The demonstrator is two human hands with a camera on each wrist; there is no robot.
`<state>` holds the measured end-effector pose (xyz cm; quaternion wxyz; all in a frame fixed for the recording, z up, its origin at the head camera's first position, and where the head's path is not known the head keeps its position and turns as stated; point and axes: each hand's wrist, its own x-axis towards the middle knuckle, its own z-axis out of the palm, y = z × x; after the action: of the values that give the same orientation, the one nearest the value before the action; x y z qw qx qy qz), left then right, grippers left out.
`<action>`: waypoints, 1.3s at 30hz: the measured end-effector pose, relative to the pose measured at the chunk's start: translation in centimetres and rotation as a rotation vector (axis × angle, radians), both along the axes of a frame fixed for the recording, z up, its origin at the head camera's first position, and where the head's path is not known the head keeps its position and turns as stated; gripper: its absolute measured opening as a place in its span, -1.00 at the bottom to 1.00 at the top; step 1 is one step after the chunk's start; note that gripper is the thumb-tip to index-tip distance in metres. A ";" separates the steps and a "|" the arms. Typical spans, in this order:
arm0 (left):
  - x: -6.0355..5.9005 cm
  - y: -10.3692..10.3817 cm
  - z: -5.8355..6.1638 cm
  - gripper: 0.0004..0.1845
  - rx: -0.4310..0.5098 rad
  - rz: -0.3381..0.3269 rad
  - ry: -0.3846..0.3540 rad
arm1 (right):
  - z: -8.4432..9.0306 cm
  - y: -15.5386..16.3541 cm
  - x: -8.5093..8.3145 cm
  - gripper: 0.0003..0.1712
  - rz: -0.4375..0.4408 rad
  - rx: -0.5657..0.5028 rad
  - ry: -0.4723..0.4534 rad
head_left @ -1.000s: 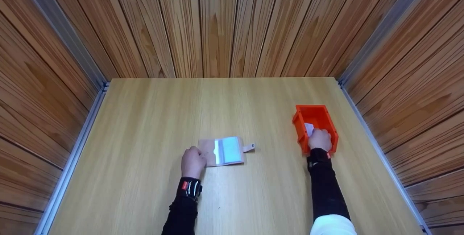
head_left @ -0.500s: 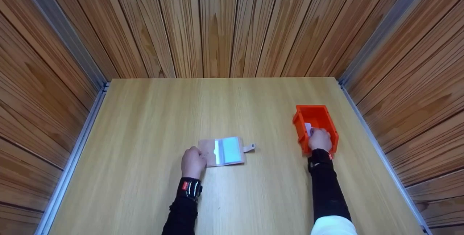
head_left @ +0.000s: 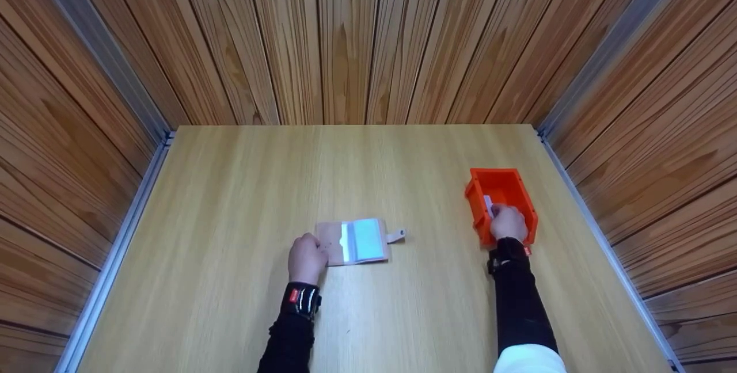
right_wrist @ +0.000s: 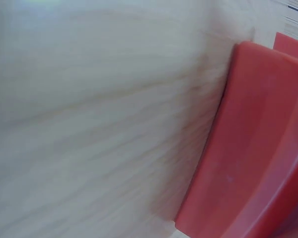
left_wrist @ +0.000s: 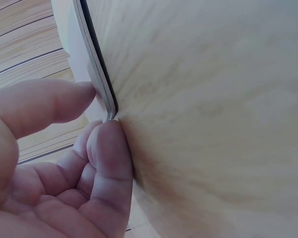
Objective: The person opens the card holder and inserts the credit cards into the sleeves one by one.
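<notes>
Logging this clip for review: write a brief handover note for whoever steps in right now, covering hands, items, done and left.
Left hand: fingers pinch the left edge of the open card holder, flat on the table.
Right hand: inside the orange bin, at a white card; the grip itself is hidden.
Done: holder opened, one light blue card showing in it.
Left: white card not yet out of the bin.

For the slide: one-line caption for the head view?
Left hand holds an open card wallet flat on the table; right hand reaches into an orange bin.
</notes>
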<state>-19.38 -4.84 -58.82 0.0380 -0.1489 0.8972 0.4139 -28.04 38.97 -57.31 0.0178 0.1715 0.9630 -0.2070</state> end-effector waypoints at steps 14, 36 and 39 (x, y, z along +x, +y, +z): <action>0.2 -0.1 -0.3 -0.90 -0.045 -0.010 0.079 | 0.0 -0.2 -0.3 -0.61 -0.054 -0.152 0.205; 0.0 0.0 -0.2 -0.92 -0.003 0.008 -0.002 | 0.2 -0.5 -0.7 -0.70 -0.120 -0.299 0.209; 0.0 -0.1 -0.3 -0.93 -0.010 0.002 0.014 | 0.1 -0.5 -0.6 -0.71 -0.115 -0.294 0.220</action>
<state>-19.34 -4.90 -59.08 0.0306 -0.1470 0.8993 0.4107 -28.61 38.47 -57.18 -0.0746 0.1979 0.9071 -0.3638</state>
